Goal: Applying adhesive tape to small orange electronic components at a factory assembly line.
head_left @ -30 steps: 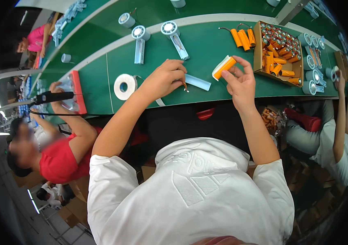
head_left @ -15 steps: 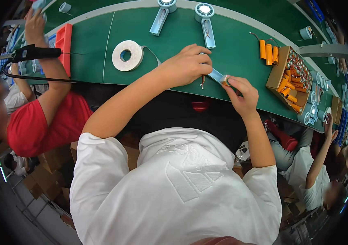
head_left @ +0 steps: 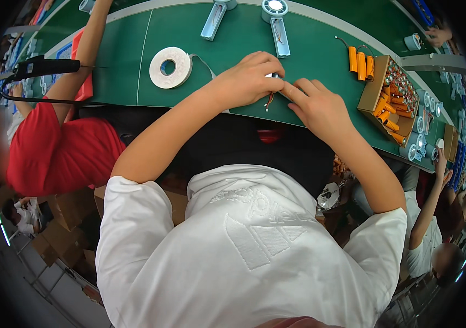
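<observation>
My left hand [head_left: 252,79] is closed around a light-blue handheld fan [head_left: 271,75], of which only a small pale bit shows between the fingers. Thin red and dark wires [head_left: 269,101] with a white plug dangle below it at the table's near edge. My right hand [head_left: 320,106] meets the left one, its fingers bent over the fan's handle; most of the handle and whatever lies under those fingertips is hidden. Left of my hands stands a roll of white tape [head_left: 170,68], a loose strip [head_left: 204,64] running from it toward my left wrist.
Two light-blue fans with open handles [head_left: 280,37] [head_left: 213,22] lie at the far side. Orange battery cells [head_left: 361,63] with wires sit by a cardboard box [head_left: 371,98] full of more. A red tray [head_left: 87,87] and a co-worker's arm [head_left: 88,52] are at left.
My right hand has slid left along the fan's handle up to my left hand, covering the part that showed before. The co-worker at left has reached farther forward across the table.
</observation>
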Demonstrator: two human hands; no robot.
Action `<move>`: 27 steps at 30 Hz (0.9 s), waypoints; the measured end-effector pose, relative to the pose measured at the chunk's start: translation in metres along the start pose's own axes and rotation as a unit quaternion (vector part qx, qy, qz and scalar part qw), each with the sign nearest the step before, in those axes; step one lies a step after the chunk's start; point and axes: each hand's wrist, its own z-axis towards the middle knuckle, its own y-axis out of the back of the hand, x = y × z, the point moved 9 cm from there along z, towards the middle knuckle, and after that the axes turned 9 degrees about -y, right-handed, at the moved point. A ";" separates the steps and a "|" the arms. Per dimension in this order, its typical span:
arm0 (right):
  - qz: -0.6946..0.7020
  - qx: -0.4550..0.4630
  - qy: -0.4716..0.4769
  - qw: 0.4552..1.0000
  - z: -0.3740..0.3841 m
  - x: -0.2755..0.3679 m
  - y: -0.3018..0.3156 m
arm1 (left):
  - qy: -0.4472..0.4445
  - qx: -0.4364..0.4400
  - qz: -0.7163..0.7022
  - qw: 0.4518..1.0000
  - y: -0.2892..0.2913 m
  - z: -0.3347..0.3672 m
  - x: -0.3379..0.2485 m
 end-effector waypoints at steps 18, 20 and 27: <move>0.035 -0.100 0.083 0.991 -0.003 0.012 0.012 | -0.038 -0.004 0.000 0.999 -0.005 -0.004 0.001; 0.094 -0.129 0.053 0.986 -0.014 -0.001 0.027 | -0.039 -0.012 0.010 0.999 -0.006 -0.003 0.000; 0.432 0.030 -0.258 0.864 -0.029 -0.059 -0.024 | -0.057 -0.004 0.025 0.998 -0.001 -0.001 -0.009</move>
